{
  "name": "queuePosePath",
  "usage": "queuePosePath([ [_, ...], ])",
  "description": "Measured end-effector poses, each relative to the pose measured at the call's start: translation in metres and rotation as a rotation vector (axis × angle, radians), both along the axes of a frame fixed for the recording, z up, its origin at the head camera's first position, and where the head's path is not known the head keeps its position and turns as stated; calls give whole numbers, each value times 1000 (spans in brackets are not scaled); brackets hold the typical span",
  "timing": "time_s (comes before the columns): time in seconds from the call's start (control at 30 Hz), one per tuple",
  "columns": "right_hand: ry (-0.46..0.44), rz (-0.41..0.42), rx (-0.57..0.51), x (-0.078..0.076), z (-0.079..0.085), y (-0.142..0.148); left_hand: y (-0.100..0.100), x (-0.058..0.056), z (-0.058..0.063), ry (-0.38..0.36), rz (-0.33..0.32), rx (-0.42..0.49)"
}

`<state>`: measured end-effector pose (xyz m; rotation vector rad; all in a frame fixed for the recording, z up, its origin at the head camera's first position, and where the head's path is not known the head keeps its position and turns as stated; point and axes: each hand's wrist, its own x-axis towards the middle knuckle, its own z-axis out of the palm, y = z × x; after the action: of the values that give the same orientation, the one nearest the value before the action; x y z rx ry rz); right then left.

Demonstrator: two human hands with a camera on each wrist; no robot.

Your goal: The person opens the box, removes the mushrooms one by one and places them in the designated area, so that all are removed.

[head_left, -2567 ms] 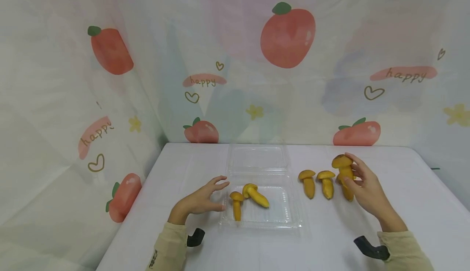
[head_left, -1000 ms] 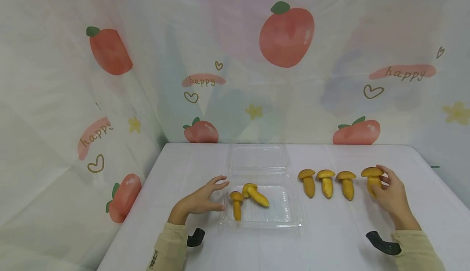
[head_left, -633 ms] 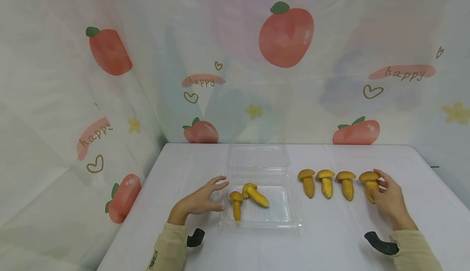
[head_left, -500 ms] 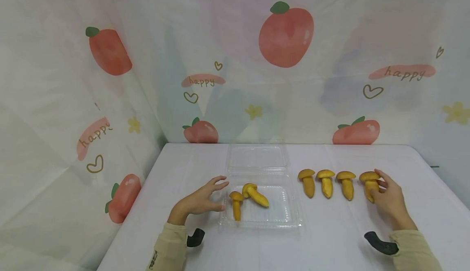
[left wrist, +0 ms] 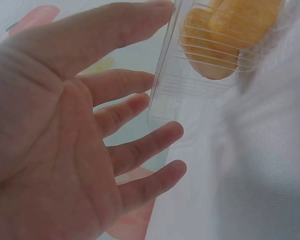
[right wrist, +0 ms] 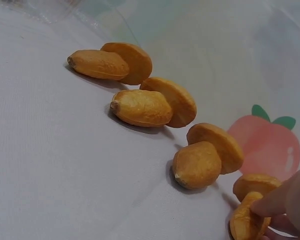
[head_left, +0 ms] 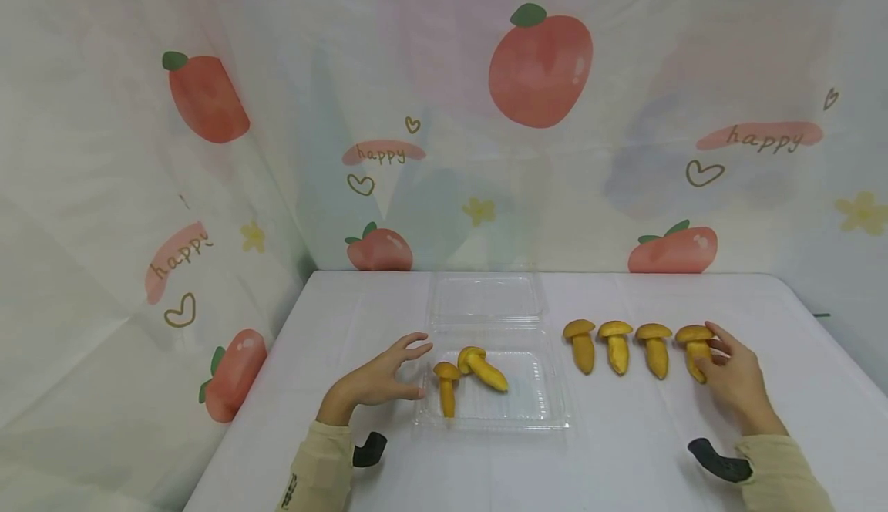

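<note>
My right hand pinches the stem of a yellow mushroom at the right end of a row. In the right wrist view the thumb lies on that mushroom's stem; part of the hand is cut off by the frame. Three more yellow mushrooms lie to its left: the nearest, the middle one and the far one. My left hand, fingers spread, is at the left side of a clear plastic box. Inside lie a small mushroom and a tilted one.
The box's clear lid is folded back toward the rear of the white table. A printed cloth hangs behind and along the left side. Black curved pieces stick out at both sleeves.
My right hand has carried its mushroom rightward and lowered it to the row's right end, then shifted it slightly left. My left hand and the box have stayed in place.
</note>
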<state>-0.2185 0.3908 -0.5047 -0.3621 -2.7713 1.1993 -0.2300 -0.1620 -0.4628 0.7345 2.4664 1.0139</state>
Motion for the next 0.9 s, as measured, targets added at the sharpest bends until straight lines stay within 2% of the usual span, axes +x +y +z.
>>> queuePosePath([
  [0.23,-2,30,-1,-2,-1,3,0,1,1,7,3,-5],
  [0.53,-16,5,20,-1,-4,6,2,0,2,13,-3,-23],
  [0.77,13,15,21,-2,-4,7,2,-1,2,15,5,-23],
  [0.9,-16,9,10,-3,-4,7,1,0,2,10,4,-18],
])
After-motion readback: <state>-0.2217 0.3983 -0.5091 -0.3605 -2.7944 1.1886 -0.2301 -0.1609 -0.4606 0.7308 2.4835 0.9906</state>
